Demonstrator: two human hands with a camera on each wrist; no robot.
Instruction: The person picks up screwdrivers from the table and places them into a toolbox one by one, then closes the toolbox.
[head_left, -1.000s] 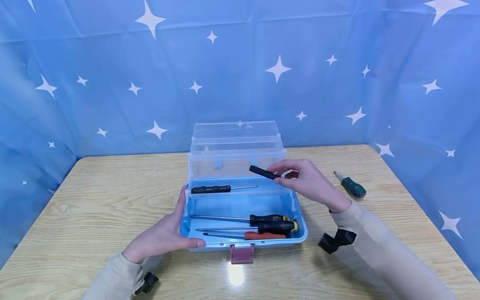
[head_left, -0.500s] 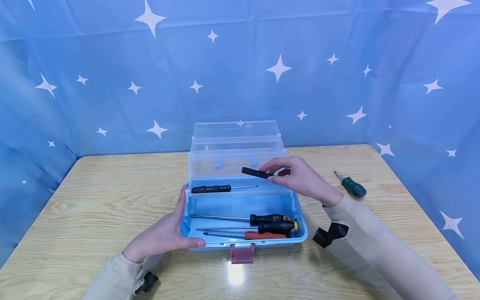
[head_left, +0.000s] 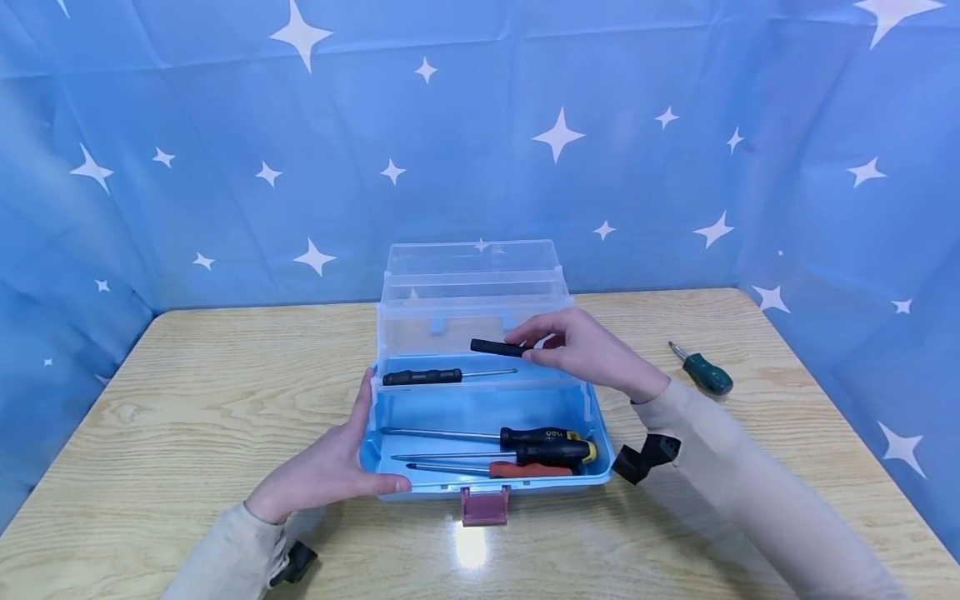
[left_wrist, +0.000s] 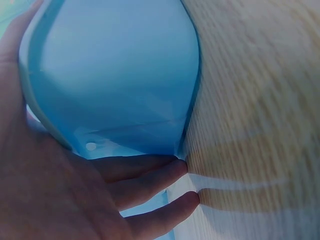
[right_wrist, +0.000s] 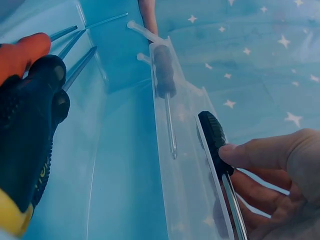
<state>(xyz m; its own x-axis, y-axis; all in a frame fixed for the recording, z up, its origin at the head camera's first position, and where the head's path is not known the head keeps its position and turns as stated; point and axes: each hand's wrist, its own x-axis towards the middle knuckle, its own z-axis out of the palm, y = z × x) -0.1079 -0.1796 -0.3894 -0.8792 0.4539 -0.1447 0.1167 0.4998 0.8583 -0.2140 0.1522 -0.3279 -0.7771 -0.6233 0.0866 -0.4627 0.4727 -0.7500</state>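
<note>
An open blue toolbox (head_left: 600, 477) with a clear lid sits mid-table. My left hand (head_left: 330, 471) presses flat against its left front corner (left_wrist: 125, 80), fingers straight. My right hand (head_left: 577, 350) pinches a small black-handled screwdriver (head_left: 497, 347) (right_wrist: 214, 137) just above the clear upper tray (head_left: 480, 385). Another small black screwdriver (head_left: 422, 377) (right_wrist: 164, 70) lies in that tray. Three longer screwdrivers (head_left: 551, 453) lie in the box bottom: two black-handled, one red.
A stubby green-handled screwdriver (head_left: 703, 372) lies on the wooden table (head_left: 187, 392) to the right of the box. A pink latch (head_left: 484, 506) hangs at the box front. Blue star-patterned cloth walls in the table on three sides.
My right hand has carried the small black screwdriver leftward and slightly lower, over the upper tray. The left hand and box have stayed put.
</note>
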